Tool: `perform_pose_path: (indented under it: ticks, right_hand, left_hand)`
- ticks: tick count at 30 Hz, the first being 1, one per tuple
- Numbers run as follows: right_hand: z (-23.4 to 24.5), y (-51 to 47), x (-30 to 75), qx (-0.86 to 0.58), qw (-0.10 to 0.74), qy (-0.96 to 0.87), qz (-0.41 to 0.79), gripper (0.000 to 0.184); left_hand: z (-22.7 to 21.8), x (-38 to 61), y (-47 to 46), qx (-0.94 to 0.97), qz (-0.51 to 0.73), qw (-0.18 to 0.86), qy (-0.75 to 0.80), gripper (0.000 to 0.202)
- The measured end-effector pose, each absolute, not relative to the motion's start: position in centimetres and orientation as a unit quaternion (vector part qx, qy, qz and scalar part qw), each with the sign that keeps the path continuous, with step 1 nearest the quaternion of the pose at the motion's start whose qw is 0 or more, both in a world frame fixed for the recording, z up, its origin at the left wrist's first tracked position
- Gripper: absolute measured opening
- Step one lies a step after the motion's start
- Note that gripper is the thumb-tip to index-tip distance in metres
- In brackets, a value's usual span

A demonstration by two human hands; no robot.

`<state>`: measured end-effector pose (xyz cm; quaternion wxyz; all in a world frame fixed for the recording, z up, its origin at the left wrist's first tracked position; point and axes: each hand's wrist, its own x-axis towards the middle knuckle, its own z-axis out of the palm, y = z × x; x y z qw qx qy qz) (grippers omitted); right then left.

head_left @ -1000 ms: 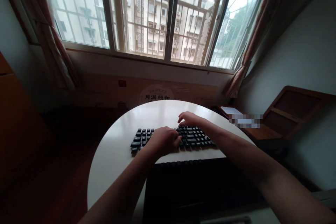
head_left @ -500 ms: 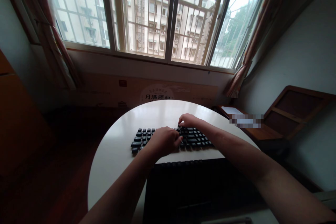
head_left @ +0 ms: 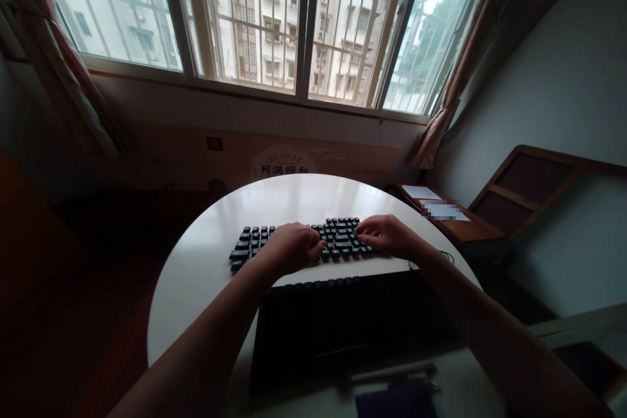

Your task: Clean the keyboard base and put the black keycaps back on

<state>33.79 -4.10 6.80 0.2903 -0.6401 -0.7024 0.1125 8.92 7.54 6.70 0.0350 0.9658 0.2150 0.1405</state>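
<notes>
Black keycaps [head_left: 341, 245] lie loose in rows on a white round table [head_left: 191, 300]. My left hand [head_left: 292, 245] is over the middle of these rows, fingers curled in; what they hold, if anything, is hidden. At the right end of the rows is my right hand [head_left: 386, 235], its thumb and fingertips pinched at a keycap [head_left: 357, 232]. Nearer to me lies a dark keyboard base [head_left: 337, 326], with a row of keycaps [head_left: 328, 284] along its far edge.
A thin loop of cord [head_left: 447, 257] shows beside my right forearm. Close to me are a grey bar [head_left: 392, 373] and a purple item [head_left: 396, 400]. Papers [head_left: 421, 192] lie on a wooden chair [head_left: 477, 225] to the right. Beyond the table is a window [head_left: 259, 26].
My right hand has moved from the far side of the keycaps to their right end, nearer to me. My left hand stays over the rows. The view has shifted slightly.
</notes>
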Motion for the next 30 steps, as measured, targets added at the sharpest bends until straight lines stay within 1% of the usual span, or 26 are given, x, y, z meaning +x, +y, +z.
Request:
perform_pose_path:
  ticks: [2,4,8,11,14,17,20,23,25,30]
  right_hand:
    - [6.2,-6.6,34.2,-0.643,0.313,-0.683,0.146,0.025]
    - [5.7,-7.9,34.4,-0.632,0.312,-0.688,0.174,0.025]
    - [5.4,-8.3,34.5,-0.582,0.254,-0.743,0.210,0.018]
    - [5.5,-8.2,34.5,-0.559,0.232,-0.765,0.218,0.017]
    - [5.5,-8.2,34.4,-0.536,0.216,-0.780,0.240,0.019]
    - [5.5,-8.4,34.2,-0.527,0.209,-0.790,0.233,0.019]
    - [5.6,-8.5,34.2,-0.526,0.194,-0.800,0.216,0.019]
    - [5.7,-8.6,34.3,-0.532,0.187,-0.798,0.211,0.019]
    - [5.7,-8.6,34.4,-0.533,0.188,-0.797,0.213,0.019]
    - [5.1,-8.2,34.5,-0.537,0.190,-0.794,0.211,0.020]
  left_hand:
    - [6.5,9.2,7.5,0.969,0.135,0.024,0.204,0.043]
    - [6.3,9.4,7.4,0.972,0.128,0.015,0.195,0.043]
    - [6.8,9.6,6.7,0.974,0.118,0.010,0.191,0.042]
    - [7.7,10.0,5.8,0.967,0.134,0.006,0.216,0.041]
    - [8.7,11.3,4.6,0.955,0.135,0.056,0.258,0.045]
    - [9.6,13.3,3.6,0.947,0.079,0.130,0.284,0.048]
    - [10.1,15.3,3.2,0.936,0.035,0.165,0.310,0.056]
    - [9.6,16.5,3.1,0.924,0.026,0.181,0.335,0.062]
    - [8.5,16.8,3.1,0.922,0.039,0.173,0.345,0.064]
    - [6.1,16.2,3.0,0.922,0.063,0.148,0.353,0.061]
